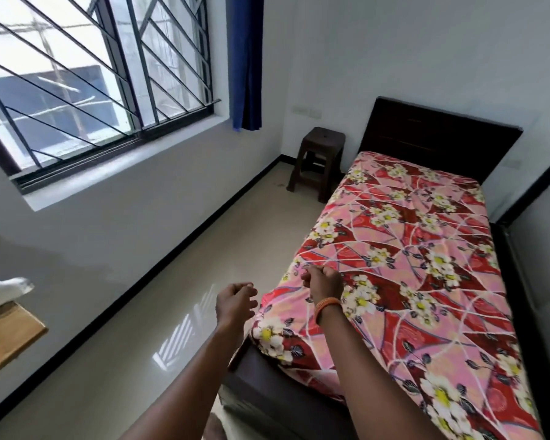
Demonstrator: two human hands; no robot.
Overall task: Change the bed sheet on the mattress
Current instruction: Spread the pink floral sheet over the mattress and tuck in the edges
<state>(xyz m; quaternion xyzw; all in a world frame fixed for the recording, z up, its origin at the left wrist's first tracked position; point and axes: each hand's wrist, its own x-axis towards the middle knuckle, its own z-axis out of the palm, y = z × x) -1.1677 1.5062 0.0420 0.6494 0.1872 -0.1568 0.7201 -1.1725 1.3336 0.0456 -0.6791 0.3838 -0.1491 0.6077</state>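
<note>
Bed sheet (410, 258), floral red and pink, covers the mattress; the right hand (323, 282) pinches its near-left edge, likely to strip it, while the left hand (235, 301) hovers loosely curled, empty.

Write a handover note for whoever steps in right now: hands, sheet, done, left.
Left hand: loosely curled over the floor, holding nothing.
Right hand: curled at the near left edge of the floral sheet; whether it grips fabric I cannot tell.
The sheet covers the mattress up to the headboard.
Done: nothing visible.
Left: strip this sheet, fit the replacement; none in view.
</note>
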